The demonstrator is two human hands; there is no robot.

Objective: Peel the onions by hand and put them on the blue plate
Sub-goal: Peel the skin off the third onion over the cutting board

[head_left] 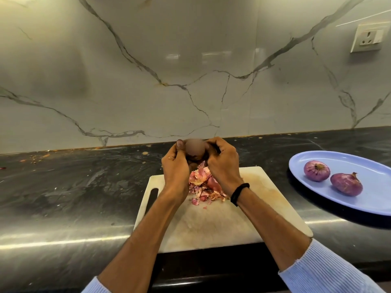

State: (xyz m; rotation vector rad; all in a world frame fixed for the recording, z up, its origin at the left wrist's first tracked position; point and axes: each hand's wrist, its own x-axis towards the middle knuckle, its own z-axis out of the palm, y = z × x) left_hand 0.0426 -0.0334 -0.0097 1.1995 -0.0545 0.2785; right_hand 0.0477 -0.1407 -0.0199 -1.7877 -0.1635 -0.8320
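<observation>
Two peeled onions (333, 180) lie on the blue plate (330, 199) while the left hand (175, 166) and right hand (222, 163) grip a third onion (195, 149), seemingly mid-peel.

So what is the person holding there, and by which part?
An onion, blurred, cupped from both sides: the left hand curls round its left side, the right hand round its right, above the peel pile.

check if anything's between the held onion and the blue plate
Nothing visible does. The left hand and right hand hold the onion; the blue plate lies to the right, with two onions on it and bare room left.
</observation>
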